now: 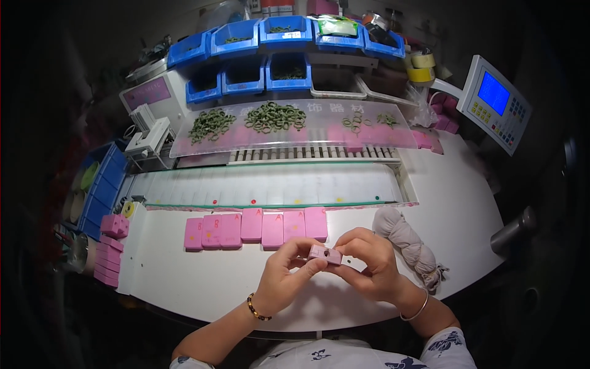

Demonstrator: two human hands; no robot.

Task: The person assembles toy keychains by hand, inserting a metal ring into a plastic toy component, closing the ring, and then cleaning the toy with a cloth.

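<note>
A pink mold block (325, 254) with a dark round hole in its near side is held over the front of the white table. My left hand (284, 281) grips its left end between thumb and fingers. On its right end my right hand (373, 265) is closed, thumb below and fingers above. Just beyond the hands, several flat pink blocks (252, 226) with red and yellow marks lie side by side in a row. A bundled greyish cloth (405, 243) rests right of my right hand.
Green rings (275, 117) lie in piles on a raised clear shelf (326, 140). Blue bins (235, 38) stand in tiers behind it. A control panel with a blue screen (493, 93) stands at the right. More pink blocks (108, 258) are stacked at the left edge, beside a blue crate (106, 190).
</note>
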